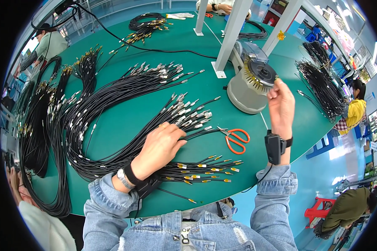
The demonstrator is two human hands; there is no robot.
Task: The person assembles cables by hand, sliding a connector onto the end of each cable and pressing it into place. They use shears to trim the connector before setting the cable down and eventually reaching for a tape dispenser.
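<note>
My left hand (160,147) lies flat on a bundle of black cables (125,104) with silver plug ends, fingers together, pressing them to the green table (125,121). Just below it lies a smaller bunch of cables with yellow tags and gold tips (205,168). My right hand (280,106) is raised at the grey tape dispenser (251,85), its fingertips touching the dispenser's dark slotted wheel; whether it pinches a piece of tape I cannot tell. Both wrists carry black bands.
Orange-handled scissors (236,138) lie between my hands. More black cable coils sit at the left (42,138), far back (148,23) and right (322,88). White posts (230,37) stand on the table. Other people sit at the left, far side and right.
</note>
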